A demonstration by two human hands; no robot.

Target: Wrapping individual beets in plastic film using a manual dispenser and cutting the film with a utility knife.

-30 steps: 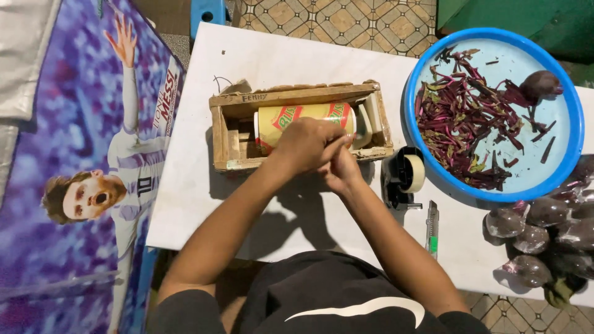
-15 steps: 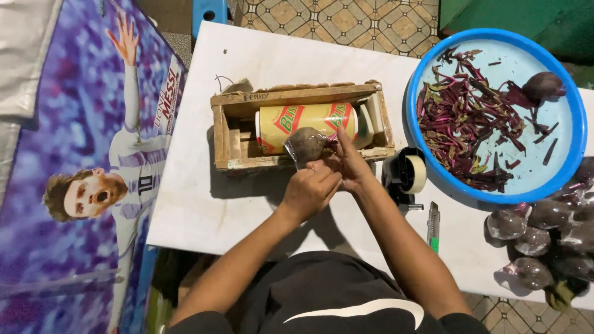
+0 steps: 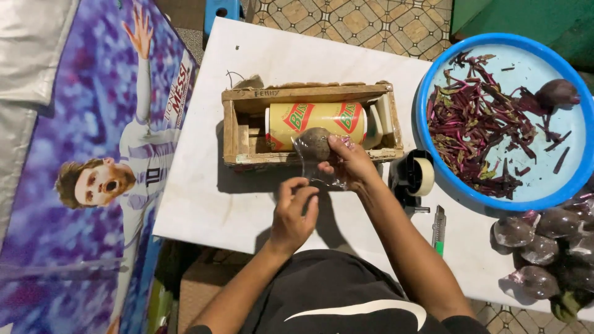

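At the centre of the frame the right hand (image 3: pixel 349 162) is closed on a dark round beet (image 3: pixel 314 143) wrapped in clear plastic film (image 3: pixel 309 166), thumb and fingers pinching it at its right side so that it hangs just in front of the wooden crate (image 3: pixel 238 133), with the loose film trailing down below it. The left hand (image 3: pixel 292 213) sits slightly lower and to the left, near the film's lower edge; its fingers are curled loosely inward with nothing between them, and whether a fingertip touches the film cannot be told. Inside the crate a yellow roll with red and green markings (image 3: pixel 315 117) lies on its side, filling most of the length behind the beet. All this rests on a white table (image 3: pixel 210 198) running across the middle of the frame. To the right of the crate stands a black tape dispenser (image 3: pixel 413 178) with a pale roll, and just below it a utility knife with a green end (image 3: pixel 439 230) lies on the tabletop. In the upper right a blue round basin (image 3: pixel 427 93) holds purple-red peelings and stems (image 3: pixel 476 124) and one more dark beet (image 3: pixel 557 93) near its far rim. At the lower right edge a cluster of film-wrapped beets (image 3: pixel 538 247) is piled on the table. A large purple printed banner (image 3: pixel 93 154) fills the left side, and patterned floor tiles (image 3: pixel 346 21) show at the top
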